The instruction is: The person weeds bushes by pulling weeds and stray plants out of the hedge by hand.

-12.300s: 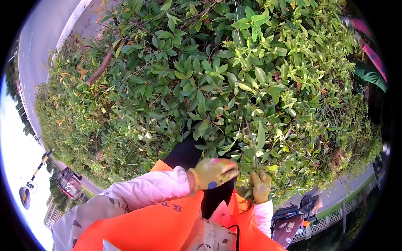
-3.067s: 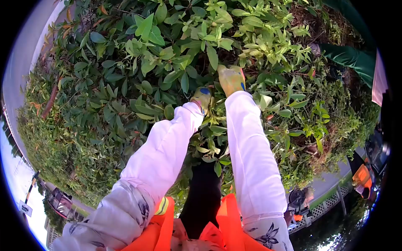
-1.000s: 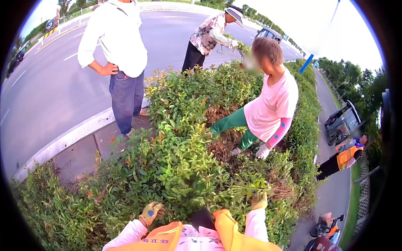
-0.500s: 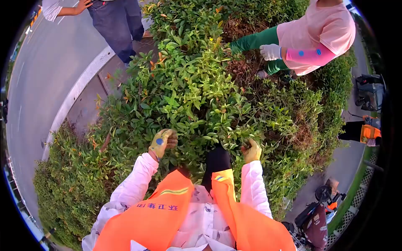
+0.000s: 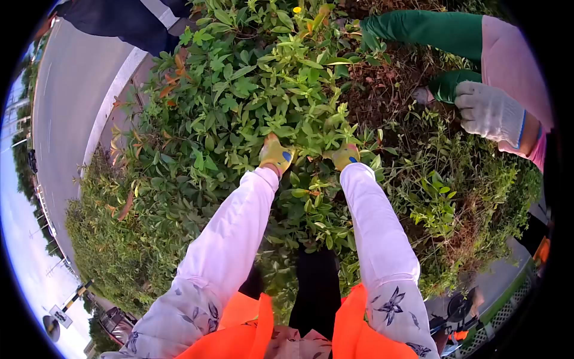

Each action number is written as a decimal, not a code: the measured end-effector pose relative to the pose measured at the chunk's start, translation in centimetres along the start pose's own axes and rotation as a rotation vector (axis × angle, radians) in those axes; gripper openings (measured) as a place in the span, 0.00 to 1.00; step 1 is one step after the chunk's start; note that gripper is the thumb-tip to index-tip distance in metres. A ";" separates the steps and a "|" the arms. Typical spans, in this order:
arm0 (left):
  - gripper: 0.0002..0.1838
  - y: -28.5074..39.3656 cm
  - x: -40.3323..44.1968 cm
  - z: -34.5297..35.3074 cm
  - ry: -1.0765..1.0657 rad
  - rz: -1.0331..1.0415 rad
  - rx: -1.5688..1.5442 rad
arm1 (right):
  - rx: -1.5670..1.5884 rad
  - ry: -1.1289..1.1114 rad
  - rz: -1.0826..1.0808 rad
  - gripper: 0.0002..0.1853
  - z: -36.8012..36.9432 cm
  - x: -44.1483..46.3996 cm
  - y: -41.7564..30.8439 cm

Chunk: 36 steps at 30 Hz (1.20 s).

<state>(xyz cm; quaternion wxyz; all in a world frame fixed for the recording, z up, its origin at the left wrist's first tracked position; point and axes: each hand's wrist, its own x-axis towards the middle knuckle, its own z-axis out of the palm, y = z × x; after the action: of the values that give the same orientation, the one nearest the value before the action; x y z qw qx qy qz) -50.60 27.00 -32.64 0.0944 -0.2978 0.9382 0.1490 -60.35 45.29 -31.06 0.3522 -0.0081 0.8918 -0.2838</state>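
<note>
Both my arms reach forward into a leafy green hedge point(image 5: 239, 102). My left hand point(image 5: 275, 154), in a yellow glove with a blue dot, is in the leaves, its fingertips partly covered. Just to the right, my right hand point(image 5: 344, 156), gloved the same way, reaches among the stems; leaves hide most of its fingers. Whether either hand grips a stem cannot be made out. Light green shoots stand between and beyond the two hands.
At the upper right a co-worker in green trousers point(image 5: 424, 33) stands in the hedge, with a white-gloved hand point(image 5: 490, 112). Another person's dark trousers point(image 5: 119, 24) show at the upper left, beside the kerb point(image 5: 113, 90) and road. A parked vehicle point(image 5: 459, 308) is at the lower right.
My hands have moved forward and closer together, from above the near leaves into the hedge. The view has tilted down, and the co-worker's gloved hand appears nearer and farther right.
</note>
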 end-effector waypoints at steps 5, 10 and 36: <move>0.26 -1.5 4.5 -0.1 -0.360 0.122 0.104 | -0.223 -0.098 -0.438 0.36 3.9 8.0 -3.4; 0.21 -4.9 9.9 3.1 0.000 0.440 0.315 | 0.138 -0.048 -0.564 0.27 8.8 8.7 -8.7; 0.21 -8.2 -11.6 -0.4 -0.064 -0.288 -1.485 | 0.763 -0.128 -0.339 0.22 26.8 -7.1 2.3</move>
<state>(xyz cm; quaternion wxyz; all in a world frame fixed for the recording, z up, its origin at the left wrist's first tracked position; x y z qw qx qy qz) -36.53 26.67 -31.01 -0.0853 -0.3983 0.5400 0.7365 -37.67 35.34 -43.65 0.3330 -0.0416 0.6852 -0.6464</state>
